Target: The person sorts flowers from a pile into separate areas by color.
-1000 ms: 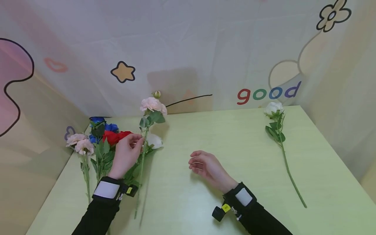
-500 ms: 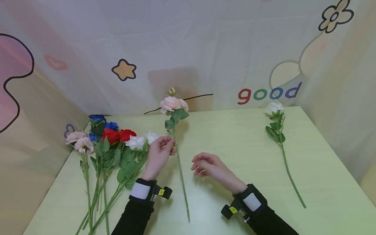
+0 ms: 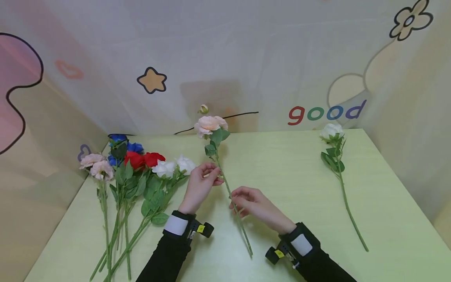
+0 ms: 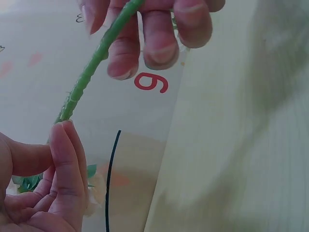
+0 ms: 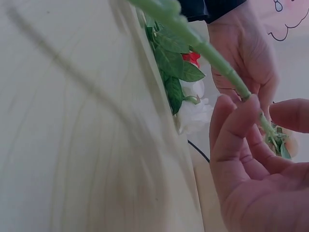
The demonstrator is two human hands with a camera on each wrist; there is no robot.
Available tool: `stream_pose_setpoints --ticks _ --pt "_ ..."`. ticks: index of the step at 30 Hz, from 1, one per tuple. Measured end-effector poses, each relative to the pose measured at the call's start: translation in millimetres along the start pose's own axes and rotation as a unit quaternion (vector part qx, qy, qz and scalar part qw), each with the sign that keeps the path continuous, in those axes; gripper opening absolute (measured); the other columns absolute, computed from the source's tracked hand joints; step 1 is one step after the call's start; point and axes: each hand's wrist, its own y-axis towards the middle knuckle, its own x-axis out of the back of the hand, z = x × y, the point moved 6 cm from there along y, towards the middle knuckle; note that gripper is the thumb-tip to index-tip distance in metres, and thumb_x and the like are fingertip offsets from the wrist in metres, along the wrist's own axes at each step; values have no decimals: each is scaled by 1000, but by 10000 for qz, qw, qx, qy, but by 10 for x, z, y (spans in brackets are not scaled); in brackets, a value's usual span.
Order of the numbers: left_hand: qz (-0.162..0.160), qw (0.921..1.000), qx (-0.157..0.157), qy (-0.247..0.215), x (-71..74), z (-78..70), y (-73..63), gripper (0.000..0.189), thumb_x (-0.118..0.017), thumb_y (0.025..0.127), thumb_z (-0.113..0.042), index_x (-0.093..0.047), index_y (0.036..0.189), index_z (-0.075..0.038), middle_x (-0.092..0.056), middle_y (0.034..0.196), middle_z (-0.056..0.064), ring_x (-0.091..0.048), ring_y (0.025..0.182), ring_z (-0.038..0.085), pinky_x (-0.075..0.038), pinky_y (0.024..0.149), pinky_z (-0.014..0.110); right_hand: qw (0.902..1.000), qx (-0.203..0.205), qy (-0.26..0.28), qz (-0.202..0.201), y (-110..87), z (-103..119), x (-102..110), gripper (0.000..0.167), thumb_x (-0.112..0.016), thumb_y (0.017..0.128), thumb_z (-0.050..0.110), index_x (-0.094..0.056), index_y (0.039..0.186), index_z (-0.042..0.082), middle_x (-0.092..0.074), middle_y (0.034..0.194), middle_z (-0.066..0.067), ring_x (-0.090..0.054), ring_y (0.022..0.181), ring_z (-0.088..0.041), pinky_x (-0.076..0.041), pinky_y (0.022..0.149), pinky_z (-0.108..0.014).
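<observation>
My left hand (image 3: 200,188) pinches the green stem (image 4: 91,67) of a pale pink flower (image 3: 209,125) between thumb and fingertips. The bloom and its small bud (image 3: 203,109) point up toward the backdrop, and the stem slants down to the right. Lower along that stem is my right hand (image 3: 260,206), its fingers loosely bent behind the stem. In the right wrist view, a fingertip (image 5: 248,104) of the right hand is right at the stem, while the thumb (image 5: 292,115) stands apart from it.
Several flowers lie together at left: pink (image 3: 101,170), blue (image 3: 134,147), red (image 3: 134,159) and white (image 3: 164,169), stems toward the front. A single white rose (image 3: 331,131) lies on the right of the pale table (image 3: 296,164). A printed curtain (image 3: 225,47) hangs behind.
My left hand has carried the pink flower rightward from beside the pile, its stem now tilting toward the right hand. The right hand has shifted slightly right and now meets the stem.
</observation>
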Motion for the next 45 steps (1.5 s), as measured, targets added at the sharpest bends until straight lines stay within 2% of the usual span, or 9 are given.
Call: stream_pose_setpoints --ticks 7,12,26,33,37,41,45 --pt "105 9998 16 -137 -50 46 11 18 -57 101 -5 -59 110 10 -64 94 8 -67 66 6 -59 70 19 9998 149 -63 100 -6 22 -8 33 -52 104 16 -55 120 -14 -67 92 -15 -62 76 -13 -56 69 -24" --pt "114 9998 45 -169 -61 60 10 17 -57 101 -5 -59 110 9 -63 94 8 -67 66 6 -59 70 19 9997 179 -152 117 4 27 -9 31 -53 104 15 -55 117 -14 -65 87 -10 -60 71 -9 -55 65 -22" --pt "219 9996 83 -157 -72 45 10 21 -59 101 -8 -60 113 9 -64 96 9 -69 69 7 -59 70 19 9991 241 -336 55 -10 93 -10 24 -53 103 9 -55 112 -13 -63 84 -11 -60 67 -9 -55 65 -23" --pt "250 9997 7 -72 -83 58 -22 26 -56 102 -10 -60 119 10 -66 101 16 -68 70 7 -59 71 20 9987 267 -434 -8 -40 106 37 22 -54 102 7 -55 112 -13 -61 82 -11 -59 66 -9 -55 64 -25" --pt "335 9994 4 19 -102 89 -41 29 -52 104 -10 -58 123 10 -66 103 21 -70 74 12 -60 72 21 9983 303 -484 -105 -70 113 87 23 -55 102 8 -55 111 -13 -61 82 -13 -60 66 -11 -56 64 -26" --pt "305 9993 -122 177 -104 86 -25 26 -52 104 -10 -60 123 7 -67 107 26 -71 80 20 -60 74 22 9976 348 -554 -239 -99 142 176 24 -56 102 9 -55 111 -13 -61 82 -17 -62 66 -14 -57 64 -27" --pt "174 9966 -484 646 -82 49 -16 22 -55 102 -8 -63 118 4 -69 107 24 -71 85 28 -61 75 27 9967 323 -635 -391 -182 136 296 25 -56 102 10 -55 111 -14 -61 83 -19 -61 67 -12 -57 65 -27"
